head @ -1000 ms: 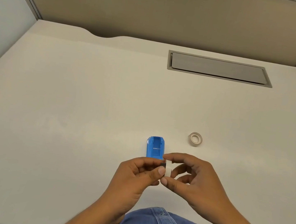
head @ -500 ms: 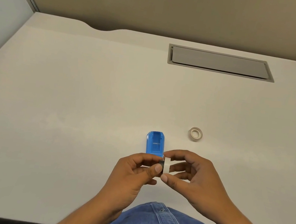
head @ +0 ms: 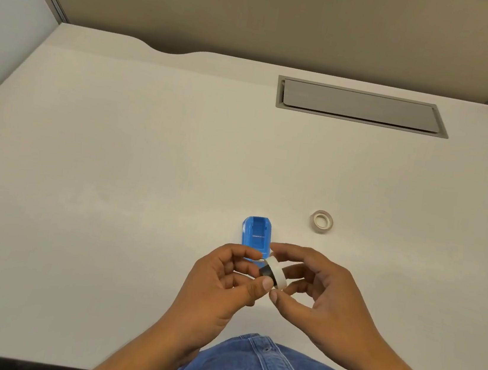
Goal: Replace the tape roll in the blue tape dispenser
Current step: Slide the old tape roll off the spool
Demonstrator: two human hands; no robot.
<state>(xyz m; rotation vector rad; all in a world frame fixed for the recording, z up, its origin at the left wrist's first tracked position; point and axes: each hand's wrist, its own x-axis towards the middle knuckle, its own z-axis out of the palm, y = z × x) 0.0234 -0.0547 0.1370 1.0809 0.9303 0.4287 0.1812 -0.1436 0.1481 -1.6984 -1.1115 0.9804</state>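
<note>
Just below frame centre, the left hand (head: 224, 278) and right hand (head: 318, 291) are both pinching a white tape roll (head: 277, 272) with a dark core – fingers curled. The blue tape dispenser (head: 256, 236) is lying on the desk (head: 114, 167) just above them – a second roll (head: 321, 222) is sitting to its right

The near end of the blue dispenser (head: 256, 235) is hidden behind the left hand (head: 225, 278). The dark piece (head: 266, 271) beside the white roll (head: 277, 272) is perhaps a core, too small to tell.
</note>
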